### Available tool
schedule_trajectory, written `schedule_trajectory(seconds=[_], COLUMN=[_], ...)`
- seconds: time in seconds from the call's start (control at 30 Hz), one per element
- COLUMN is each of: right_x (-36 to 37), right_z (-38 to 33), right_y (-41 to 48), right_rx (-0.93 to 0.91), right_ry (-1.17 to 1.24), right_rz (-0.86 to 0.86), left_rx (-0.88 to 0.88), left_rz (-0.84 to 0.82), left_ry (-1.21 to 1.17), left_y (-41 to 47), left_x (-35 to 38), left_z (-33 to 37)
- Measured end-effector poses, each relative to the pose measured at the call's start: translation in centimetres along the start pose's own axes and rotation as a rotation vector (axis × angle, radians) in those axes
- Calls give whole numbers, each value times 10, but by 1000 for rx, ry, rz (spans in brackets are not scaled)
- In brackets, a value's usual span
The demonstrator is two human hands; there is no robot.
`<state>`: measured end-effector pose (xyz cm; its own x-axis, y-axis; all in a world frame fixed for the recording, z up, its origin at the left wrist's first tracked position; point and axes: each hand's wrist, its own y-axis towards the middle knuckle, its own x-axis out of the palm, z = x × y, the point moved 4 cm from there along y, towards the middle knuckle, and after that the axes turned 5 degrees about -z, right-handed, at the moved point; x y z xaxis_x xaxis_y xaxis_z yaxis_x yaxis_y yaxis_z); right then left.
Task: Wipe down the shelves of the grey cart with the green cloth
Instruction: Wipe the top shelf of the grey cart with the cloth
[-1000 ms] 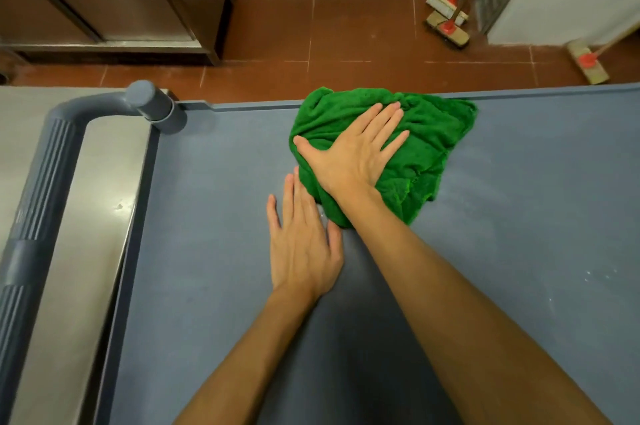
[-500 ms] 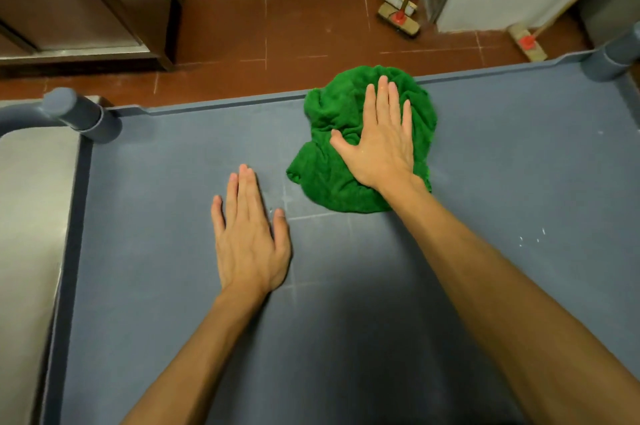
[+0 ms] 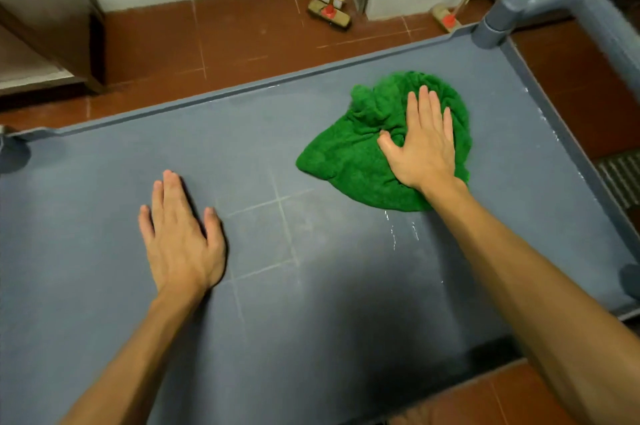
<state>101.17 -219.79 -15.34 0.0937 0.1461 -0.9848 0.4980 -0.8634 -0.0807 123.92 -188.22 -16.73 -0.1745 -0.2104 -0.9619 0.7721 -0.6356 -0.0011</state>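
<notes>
The grey cart's top shelf fills most of the view, with a raised rim along its far and right edges. A bunched green cloth lies on the shelf's right part, near the far rim. My right hand presses flat on the cloth, fingers together and pointing away from me. My left hand rests flat on the bare shelf at the left, palm down, holding nothing. Wet streaks shine on the shelf just below the cloth.
The cart's grey handle curves over the right end. Beyond the cart is red tiled floor. Brooms lean against the white wall at the back. A metal cabinet stands at the far left.
My right hand has slid the cloth to the right along the shelf, toward the handle end. My left hand has stayed flat on the shelf. The view has swung right.
</notes>
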Motion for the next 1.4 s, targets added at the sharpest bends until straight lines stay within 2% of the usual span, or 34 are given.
schedule_trajectory(seconds=[0.23,0.43,0.6,0.83,1.17,1.4], right_x=[2,3,10,20,24,24], right_z=[19,19,11,-1,-28,-71], right_y=[-22,-21,-35,-108,-252,-307], right_rx=[71,62,14,-91,-281,-332], right_ry=[-6,5,-16,-26,-51,-60], right_rz=[21,6,-22,-49,-254,-428], left_rx=[16,247,225,249,267,274], left_rz=[-24,-100,-68,-40,-18,-12], left_ry=[101,35,35,12,10,-8], left_y=[-11,-32,-31,-38,-45,-46], left_x=[-12,8,12,12,10,8], left_z=[16,88,81,77,75,73])
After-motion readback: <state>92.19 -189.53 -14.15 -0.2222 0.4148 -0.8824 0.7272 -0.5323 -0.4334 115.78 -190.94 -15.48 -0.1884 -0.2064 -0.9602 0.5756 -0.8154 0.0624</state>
